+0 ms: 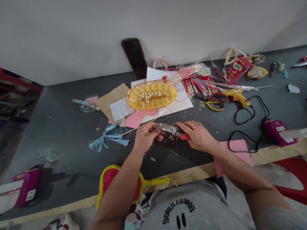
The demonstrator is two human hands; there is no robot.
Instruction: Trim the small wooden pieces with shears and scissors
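Observation:
My right hand (200,135) is closed around the red handles of metal pruning shears (169,128), whose jaws point left. At the jaw tips, the closed fingers of my left hand (145,135) pinch a small pale piece (160,125), too small to name surely. Pale crumbs (173,137) lie on the dark table just below the blades. Behind my hands, a yellow woven basket (153,103) holds several small cream-coloured pieces. A thin stick (134,129) and a light-blue tassel (105,139) lie left of my left hand.
A yellow glue gun (237,96) with a black cord and scissors (216,106) lie to the right. Purple boxes (279,131) stand at both sides. A phone (134,57) leans on the wall. Under my left forearm is a red-and-yellow fan-shaped object (107,175) at the wooden edge.

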